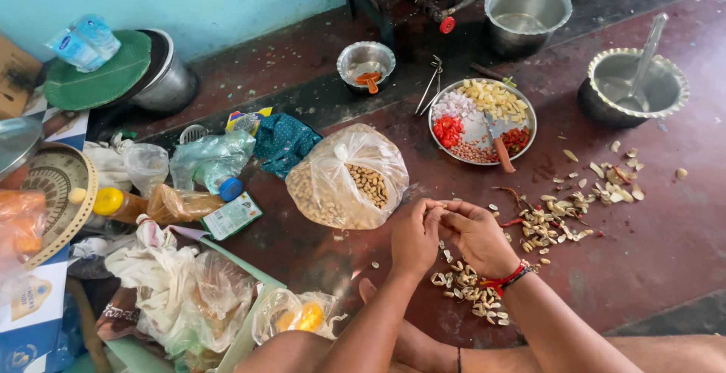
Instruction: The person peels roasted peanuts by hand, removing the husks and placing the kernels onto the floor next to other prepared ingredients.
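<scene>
Peanut (437, 206) sits pinched between my left hand (414, 235) and right hand (476, 235) over the shells (470, 293) on the floor; I'd crack it gently, keeping the kernel whole

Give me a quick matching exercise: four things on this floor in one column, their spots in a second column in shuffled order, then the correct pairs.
Things:
1. Clear bag of peanuts
2. Knife with orange handle
3. Ladle
4. Pile of peanut shells

Places:
A. In the scalloped-rim pot
B. Below the hands, by the right wrist
C. On the steel plate of chopped ingredients
D. Left of the hands

Pairs: 1-D, 2-C, 3-A, 4-B
</scene>
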